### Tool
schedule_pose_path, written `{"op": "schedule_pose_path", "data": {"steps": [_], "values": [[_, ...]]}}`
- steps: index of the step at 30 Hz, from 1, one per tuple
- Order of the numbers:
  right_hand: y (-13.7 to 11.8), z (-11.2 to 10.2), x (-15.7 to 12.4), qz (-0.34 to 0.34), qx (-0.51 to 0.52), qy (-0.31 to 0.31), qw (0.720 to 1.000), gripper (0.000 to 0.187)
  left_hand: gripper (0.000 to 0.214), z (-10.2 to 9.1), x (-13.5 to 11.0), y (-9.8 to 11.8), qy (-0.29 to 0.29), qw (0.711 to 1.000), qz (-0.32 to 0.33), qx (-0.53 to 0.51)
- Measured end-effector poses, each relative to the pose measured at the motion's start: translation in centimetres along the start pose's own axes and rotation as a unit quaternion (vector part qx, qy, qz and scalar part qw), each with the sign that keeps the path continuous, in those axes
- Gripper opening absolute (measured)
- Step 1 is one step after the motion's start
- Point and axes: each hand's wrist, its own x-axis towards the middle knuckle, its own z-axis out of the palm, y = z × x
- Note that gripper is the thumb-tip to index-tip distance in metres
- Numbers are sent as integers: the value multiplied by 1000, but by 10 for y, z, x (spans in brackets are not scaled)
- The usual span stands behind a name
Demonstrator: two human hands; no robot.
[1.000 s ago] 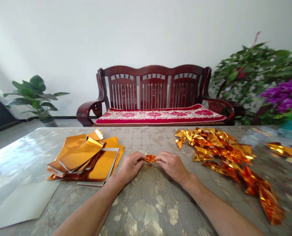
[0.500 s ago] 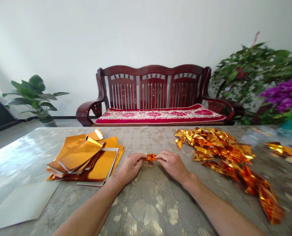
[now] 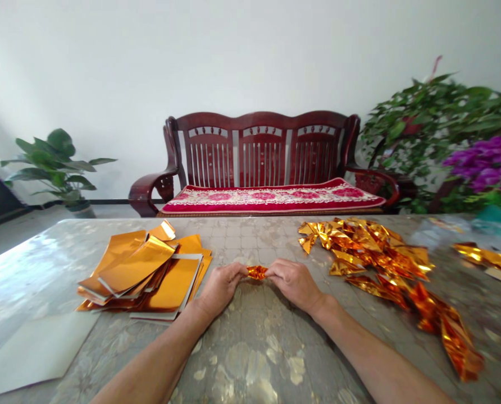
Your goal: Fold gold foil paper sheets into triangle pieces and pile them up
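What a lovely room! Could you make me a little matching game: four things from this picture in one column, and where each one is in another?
Things:
1. Pinched gold foil piece
2. Stack of flat gold foil strips
3. Heap of crumpled gold foil
4. Dark red wooden bench

Places:
A. Beyond the table
B. Between the left hand and right hand
C. On the table, left of the hands
D. On the table, right of the hands

Right pairs: 1-B, 2-C, 3-D, 4-A
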Motion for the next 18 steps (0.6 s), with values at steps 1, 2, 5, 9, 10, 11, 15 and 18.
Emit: {"op": "schedule_pose_path", "data": {"steps": [1, 2, 5, 9, 10, 11, 15, 18], "values": [[-1, 0, 0, 3, -1, 0, 1000, 13, 20, 0, 0, 0, 3, 1000, 0, -5], [-1, -1, 0, 7, 0, 3, 1000, 13, 20, 1, 1, 0, 7, 1000, 1, -10], [-2, -2, 2, 23, 20, 31, 999, 16, 19, 3, 2, -1, 34, 999, 3, -30], [4, -7, 5, 75, 26, 98, 992, 15, 40, 5, 5, -7, 91, 994, -31, -55], [7, -10, 6, 83, 21, 111, 990, 16, 43, 5, 5, -8, 105, 992, -35, -53], [10, -14, 7, 92, 12, 127, 988, 17, 43, 5, 6, -10, 112, 992, -36, -44], [31, -42, 11, 141, -53, 199, 968, 20, 41, 6, 5, -11, 80, 996, -25, 4], [50, -71, 9, 189, -118, 254, 941, 20, 37, 6, 4, -9, 48, 998, -12, 42]]}}
